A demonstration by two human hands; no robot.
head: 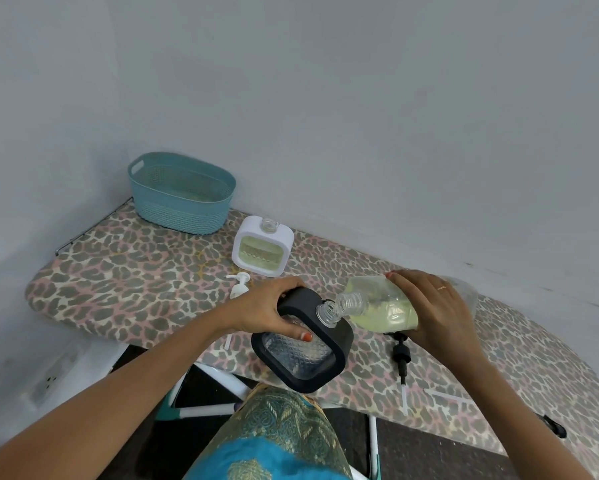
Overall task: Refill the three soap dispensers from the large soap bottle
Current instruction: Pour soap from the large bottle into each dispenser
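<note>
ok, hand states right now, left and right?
Left hand: grips the black dispenser.
Right hand: holds the large soap bottle, tipped toward it.

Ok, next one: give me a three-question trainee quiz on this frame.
1. True or false: the white dispenser already holds soap.
2. Which hand holds the black dispenser? A: left. B: right.
3. Fill in: the bottle is tilted with its mouth at the black dispenser's ____.
Key: 1 true. 2 A, the left hand. 3 neck.
</note>
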